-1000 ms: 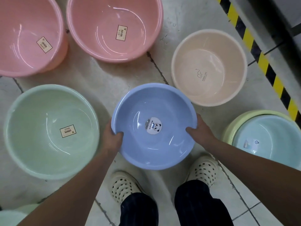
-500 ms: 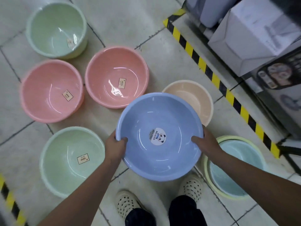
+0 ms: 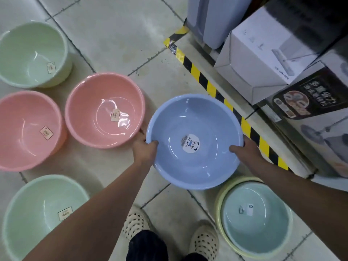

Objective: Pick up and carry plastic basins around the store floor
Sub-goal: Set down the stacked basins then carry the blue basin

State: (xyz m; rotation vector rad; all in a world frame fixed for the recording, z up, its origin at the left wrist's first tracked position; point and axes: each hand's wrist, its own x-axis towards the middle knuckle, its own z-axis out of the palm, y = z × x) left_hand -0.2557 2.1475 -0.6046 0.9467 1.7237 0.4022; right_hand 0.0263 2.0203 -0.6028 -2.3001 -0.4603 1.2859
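Observation:
A blue plastic basin [image 3: 205,166] with a round panda sticker in its bottom is held up off the tiled floor in front of me. My left hand [image 3: 144,150] grips its left rim, thumb inside. My right hand [image 3: 244,152] grips its right rim the same way. The basin hangs level over the spot where the beige basin stood, which is hidden now.
On the floor lie two pink basins [image 3: 105,110] [image 3: 24,129], two green basins [image 3: 32,53] [image 3: 39,213] and a pale blue basin nested in a yellow one [image 3: 258,219]. A yellow-black tape line [image 3: 211,87] borders a shelf with white boxes [image 3: 263,59] at right. My shoes [image 3: 135,223] are below.
The blue basin has risen from the floor in both hands. My view has pulled back and swung right, bringing the shelf and boxes into sight.

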